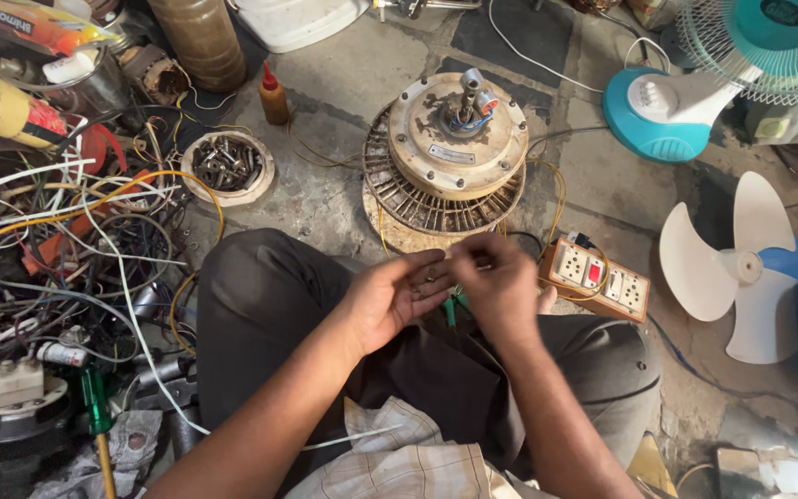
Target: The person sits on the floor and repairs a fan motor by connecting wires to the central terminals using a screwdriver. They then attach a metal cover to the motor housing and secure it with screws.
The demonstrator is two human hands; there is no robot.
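the left hand lies open, palm up over the lap, cupping a few small metal bits too tiny to count, while the right hand, blurred, pinches its fingers down at that palm. one fan motor sits just ahead on the floor. one switch board lies right of the hands, one bowl of bolts and a wire tangle to the left.

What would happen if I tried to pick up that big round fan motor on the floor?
The ceiling fan motor is probably heavy: it looks like thick metal. It sits flat and wide, so it likely won't tip or roll. Its thin wires could snag.
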